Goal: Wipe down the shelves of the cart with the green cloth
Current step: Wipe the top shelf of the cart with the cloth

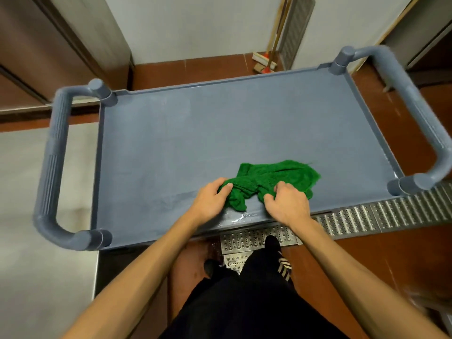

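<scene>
Both hands' fingers (226, 185) pinch green cloth (274, 181) on cart shelf (195, 133); broom (265, 62) beyond.

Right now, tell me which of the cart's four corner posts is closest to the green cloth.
The near right post, just right of the green cloth. The other three stand farther off across the top shelf.

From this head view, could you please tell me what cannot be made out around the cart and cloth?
- Lower shelves: hidden under the cart's top shelf.
- Cloth: its near folds are covered by the left hand and right hand.
- Right handle: blurred by motion.
- Broom: its handle top is cut off by the upper edge.
</scene>
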`<move>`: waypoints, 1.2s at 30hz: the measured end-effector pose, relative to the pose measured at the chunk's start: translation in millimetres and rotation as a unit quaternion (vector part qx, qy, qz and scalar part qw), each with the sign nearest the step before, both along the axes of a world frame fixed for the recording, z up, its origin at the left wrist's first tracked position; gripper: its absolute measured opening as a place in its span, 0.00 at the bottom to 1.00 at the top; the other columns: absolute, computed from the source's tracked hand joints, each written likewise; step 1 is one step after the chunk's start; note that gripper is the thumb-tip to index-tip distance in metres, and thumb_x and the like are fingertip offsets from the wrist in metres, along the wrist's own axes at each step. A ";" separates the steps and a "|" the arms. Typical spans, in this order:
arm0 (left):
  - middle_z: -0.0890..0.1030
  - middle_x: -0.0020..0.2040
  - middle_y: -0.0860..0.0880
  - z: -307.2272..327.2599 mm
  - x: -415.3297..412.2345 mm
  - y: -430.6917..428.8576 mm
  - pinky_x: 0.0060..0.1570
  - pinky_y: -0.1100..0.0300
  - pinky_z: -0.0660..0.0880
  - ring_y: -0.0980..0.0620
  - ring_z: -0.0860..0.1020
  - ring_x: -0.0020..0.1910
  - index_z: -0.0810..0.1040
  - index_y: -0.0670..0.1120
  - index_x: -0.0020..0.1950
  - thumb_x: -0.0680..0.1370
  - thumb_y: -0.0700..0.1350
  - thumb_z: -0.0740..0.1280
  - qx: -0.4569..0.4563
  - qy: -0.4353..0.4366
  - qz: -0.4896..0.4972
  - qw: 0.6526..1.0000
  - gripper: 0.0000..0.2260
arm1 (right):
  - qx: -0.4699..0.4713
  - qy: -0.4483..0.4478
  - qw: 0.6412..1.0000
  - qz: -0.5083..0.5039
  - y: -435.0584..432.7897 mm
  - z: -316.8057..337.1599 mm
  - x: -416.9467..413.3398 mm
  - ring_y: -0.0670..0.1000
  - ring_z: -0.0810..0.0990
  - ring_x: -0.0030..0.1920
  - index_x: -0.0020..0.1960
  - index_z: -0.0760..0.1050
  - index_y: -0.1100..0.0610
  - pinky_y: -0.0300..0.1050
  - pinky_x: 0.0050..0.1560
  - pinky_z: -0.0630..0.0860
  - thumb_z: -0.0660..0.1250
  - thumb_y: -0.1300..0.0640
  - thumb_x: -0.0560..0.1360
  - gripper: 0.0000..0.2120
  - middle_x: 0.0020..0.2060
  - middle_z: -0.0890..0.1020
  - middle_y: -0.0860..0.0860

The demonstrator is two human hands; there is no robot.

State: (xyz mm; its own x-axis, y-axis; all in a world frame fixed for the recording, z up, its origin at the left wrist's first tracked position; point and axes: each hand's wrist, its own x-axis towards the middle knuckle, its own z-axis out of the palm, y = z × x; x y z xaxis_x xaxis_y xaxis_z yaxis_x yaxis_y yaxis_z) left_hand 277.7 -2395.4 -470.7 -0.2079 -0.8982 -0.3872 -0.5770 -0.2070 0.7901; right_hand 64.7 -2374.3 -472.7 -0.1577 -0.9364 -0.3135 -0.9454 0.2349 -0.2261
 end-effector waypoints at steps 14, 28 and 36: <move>0.81 0.46 0.52 -1.3 98.1 17.4 0.51 0.58 0.71 0.53 0.76 0.46 0.81 0.49 0.57 0.83 0.47 0.62 0.000 -0.013 0.075 0.997 0.09 | 0.007 -0.038 0.996 0.081 -3.9 -8.5 84.9 0.61 0.79 0.47 0.54 0.73 0.61 0.48 0.41 0.68 0.61 0.49 0.74 0.17 0.47 0.81 0.59; 0.83 0.51 0.51 10.8 163.5 55.0 0.45 0.74 0.68 0.52 0.79 0.52 0.80 0.48 0.59 0.83 0.45 0.61 -0.017 -0.046 0.132 0.990 0.09 | 0.029 -0.065 0.983 0.167 -7.9 -9.9 158.5 0.61 0.79 0.43 0.49 0.68 0.60 0.47 0.38 0.67 0.61 0.49 0.73 0.14 0.40 0.77 0.56; 0.83 0.57 0.47 15.5 192.2 80.1 0.57 0.57 0.73 0.49 0.79 0.57 0.77 0.49 0.64 0.84 0.47 0.59 -0.012 -0.081 0.174 0.981 0.12 | 0.035 -0.077 0.971 0.222 -8.3 -12.5 201.3 0.63 0.80 0.46 0.46 0.65 0.59 0.47 0.39 0.67 0.61 0.49 0.72 0.14 0.46 0.80 0.60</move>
State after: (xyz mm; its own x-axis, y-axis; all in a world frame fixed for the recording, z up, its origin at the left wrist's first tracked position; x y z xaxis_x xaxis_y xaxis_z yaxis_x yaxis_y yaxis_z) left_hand 469.9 -2315.3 -455.3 0.1755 -0.9129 -0.3686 -0.5925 -0.3970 0.7010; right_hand 266.0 -2382.6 -485.3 0.3110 -0.8765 -0.3675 -0.9133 -0.1686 -0.3708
